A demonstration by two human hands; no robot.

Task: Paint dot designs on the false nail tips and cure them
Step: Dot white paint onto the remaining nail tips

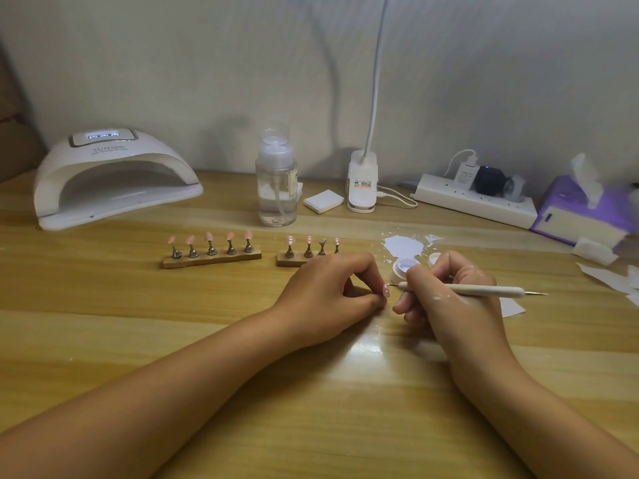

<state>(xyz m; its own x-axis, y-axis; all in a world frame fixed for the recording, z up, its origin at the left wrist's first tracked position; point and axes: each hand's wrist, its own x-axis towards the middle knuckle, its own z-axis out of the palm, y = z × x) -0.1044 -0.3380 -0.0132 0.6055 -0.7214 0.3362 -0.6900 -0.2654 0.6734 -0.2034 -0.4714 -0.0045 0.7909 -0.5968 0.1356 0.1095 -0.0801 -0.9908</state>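
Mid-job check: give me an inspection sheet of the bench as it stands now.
Surface: wooden table; white paint smear beside the open gel pot.
Job's things: nail tip at the dotting tool point; left stand carries five pink tips; right stand, partly hidden, holds dotted tips; curing lamp far left, display lit.
Clutter: pump bottle, pad stack, tissue pack, paper scraps.
Grippers: left hand pinches the nail tip; right hand grips the dotting tool.
Cables: white cable from desk lamp base toward power strip; charger plugged in.
Surroundings: plain wall.
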